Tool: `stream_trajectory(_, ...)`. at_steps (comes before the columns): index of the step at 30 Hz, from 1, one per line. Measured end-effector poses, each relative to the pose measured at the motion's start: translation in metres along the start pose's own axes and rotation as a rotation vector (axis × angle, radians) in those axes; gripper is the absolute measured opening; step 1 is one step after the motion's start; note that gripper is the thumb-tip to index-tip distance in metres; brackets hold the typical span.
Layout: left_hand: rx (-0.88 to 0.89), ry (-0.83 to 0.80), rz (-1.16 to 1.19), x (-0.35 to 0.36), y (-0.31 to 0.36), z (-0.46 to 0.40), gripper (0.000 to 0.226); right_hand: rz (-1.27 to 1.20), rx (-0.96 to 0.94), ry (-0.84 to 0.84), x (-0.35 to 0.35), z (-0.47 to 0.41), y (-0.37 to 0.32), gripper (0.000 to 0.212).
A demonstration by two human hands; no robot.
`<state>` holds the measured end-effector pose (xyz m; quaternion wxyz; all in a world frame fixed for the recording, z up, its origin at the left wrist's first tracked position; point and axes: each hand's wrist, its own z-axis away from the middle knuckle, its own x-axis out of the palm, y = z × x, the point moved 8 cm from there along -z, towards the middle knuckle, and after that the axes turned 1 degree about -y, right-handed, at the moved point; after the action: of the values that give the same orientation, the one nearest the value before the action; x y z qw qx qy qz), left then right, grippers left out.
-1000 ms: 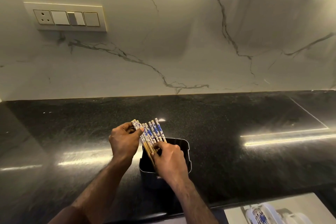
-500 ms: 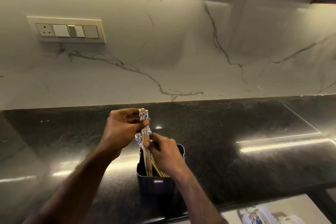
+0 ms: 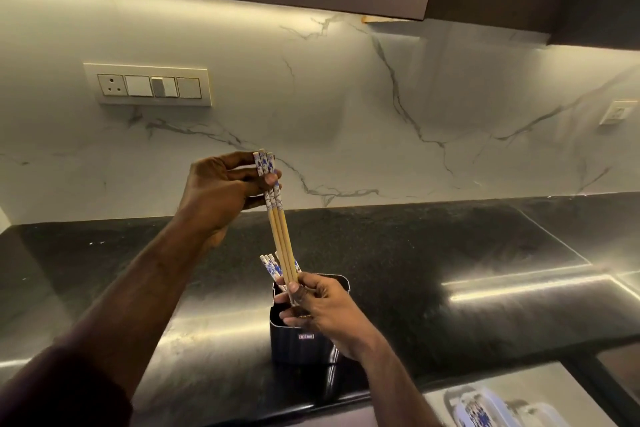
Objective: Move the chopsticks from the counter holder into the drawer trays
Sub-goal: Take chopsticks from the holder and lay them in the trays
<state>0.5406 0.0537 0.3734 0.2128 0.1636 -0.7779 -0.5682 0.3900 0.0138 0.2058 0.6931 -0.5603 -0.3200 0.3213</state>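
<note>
The black counter (image 3: 450,253) is stretching wide under a marble wall, and the dark holder (image 3: 304,340) is standing on it near the front edge. The left hand (image 3: 221,191) is gripping the patterned tops of a small bundle of chopsticks (image 3: 282,236), fingers closed round them, lifted above the holder. The right hand (image 3: 322,305) is pinching the bundle's bare wooden tips just over the holder's rim, fingers closed on them. More chopsticks (image 3: 272,267) are standing in the holder, so the task is looking barely begun: one bundle is coming out, none appears placed yet, and the drawer (image 3: 502,406) is showing only partly at the bottom edge, its trays unclear. A small label (image 3: 307,336) is sitting on the holder's front, too small to read.
</note>
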Motion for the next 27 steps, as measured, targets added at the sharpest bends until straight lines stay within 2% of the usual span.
stream_trajectory(8,-0.036,-0.053,0.104,0.014,-0.002,0.021,0.028,-0.055,-0.009,0.128,-0.001,0.049,0.001,0.024)
stream_trajectory(14,-0.094,-0.153,0.112,0.057,-0.026,0.044,0.036,-0.055,0.015,0.211,-0.028,0.094,0.011,0.017)
stream_trajectory(22,-0.198,-0.275,0.119,0.159,-0.069,0.104,0.040,-0.017,-0.008,0.337,-0.091,0.181,0.031,0.016)
stream_trajectory(27,-0.273,-0.315,0.184,0.256,-0.095,0.165,0.033,0.004,0.056,0.461,-0.159,0.276,0.058,0.014)
